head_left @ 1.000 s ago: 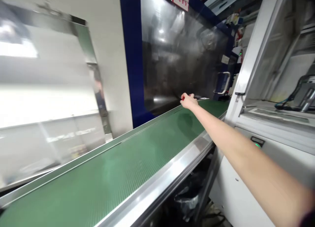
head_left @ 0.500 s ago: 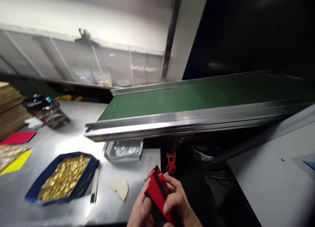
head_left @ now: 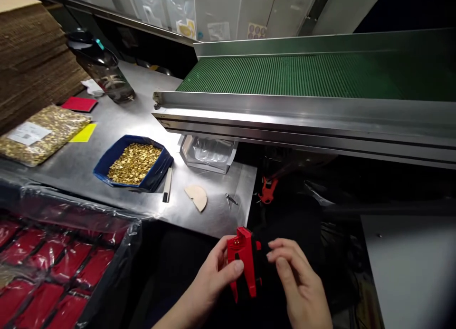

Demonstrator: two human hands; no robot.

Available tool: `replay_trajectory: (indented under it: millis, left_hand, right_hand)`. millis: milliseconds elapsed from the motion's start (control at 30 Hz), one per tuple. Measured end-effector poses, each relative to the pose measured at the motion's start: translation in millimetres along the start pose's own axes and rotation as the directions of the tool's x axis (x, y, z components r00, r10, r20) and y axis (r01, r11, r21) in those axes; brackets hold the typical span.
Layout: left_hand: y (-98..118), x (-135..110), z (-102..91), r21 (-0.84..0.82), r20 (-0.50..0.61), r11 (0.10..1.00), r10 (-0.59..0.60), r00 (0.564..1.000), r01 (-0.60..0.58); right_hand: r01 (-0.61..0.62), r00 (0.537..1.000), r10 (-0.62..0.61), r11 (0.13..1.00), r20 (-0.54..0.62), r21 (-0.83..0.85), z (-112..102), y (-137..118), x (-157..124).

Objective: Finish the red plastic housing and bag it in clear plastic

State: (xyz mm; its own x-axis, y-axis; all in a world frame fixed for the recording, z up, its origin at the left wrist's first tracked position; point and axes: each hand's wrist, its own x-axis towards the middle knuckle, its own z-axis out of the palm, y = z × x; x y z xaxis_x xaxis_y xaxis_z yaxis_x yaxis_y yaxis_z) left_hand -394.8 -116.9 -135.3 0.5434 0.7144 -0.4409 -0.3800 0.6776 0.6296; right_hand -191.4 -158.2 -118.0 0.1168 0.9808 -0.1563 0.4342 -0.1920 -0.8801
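Gripping red-and-black part (head_left: 249, 263) with left fingers (head_left: 233, 271), lower centre of frame; holding right fingers (head_left: 292, 256) loosely parted just beside.

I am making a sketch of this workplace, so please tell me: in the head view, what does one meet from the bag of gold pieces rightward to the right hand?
Bag of gold pieces, blue tray, pale half-disc, red-and-black part, right hand.
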Motion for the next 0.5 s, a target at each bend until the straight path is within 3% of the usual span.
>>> replay_trajectory:
  millis: [100, 200, 267, 300, 367, 433, 500]
  left_hand:
    - [-7.9, -8.3, -0.7, 0.366, 0.0, 0.915, 0.179, 0.984, -0.167]
    - [-21.1, -15.7, -7.1, 0.717, 0.031, 0.618, 0.436, 0.899, -0.324]
    - [-25.6, -20.2, -10.9, 0.787, 0.064, 0.498, 0.523, 0.85, -0.366]
    - [-25.0, -22.9, -11.2, 0.772, 0.063, 0.517, 0.516, 0.854, -0.37]
    - [-18.0, -29.4, -8.2, 0.632, 0.033, 0.706, 0.387, 0.921, -0.319]
    - [-7.3, -36.7, -1.3, 0.368, 0.032, 0.916, 0.157, 0.987, -0.158]
    - [0.8, -43.7, 6.7, 0.108, 0.095, 0.992, -0.081, 0.992, 0.07]
  right_hand:
    - [-0.001, 0.995, -0.007, 0.996, 0.102, 0.084, 0.0, -7.5, 9.9]
    - [0.105, 0.98, -0.119, 0.99, 0.157, 0.094, 3.0, -14.1, 11.8]
    - [0.18, 0.975, -0.186, 0.982, 0.121, 0.058, 3.1, -18.4, 10.3]
    - [0.197, 0.975, -0.2, 0.979, 0.097, 0.043, 2.2, -20.7, 9.4]
    - [0.166, 0.981, -0.17, 0.985, 0.09, 0.046, -1.2, -25.1, 7.6]
    - [0.07, 0.982, -0.084, 0.994, 0.17, 0.085, -5.3, -29.1, 5.7]
    - [-0.048, 0.962, 0.015, 0.992, 0.274, 0.116, -8.1, -31.9, 2.9]
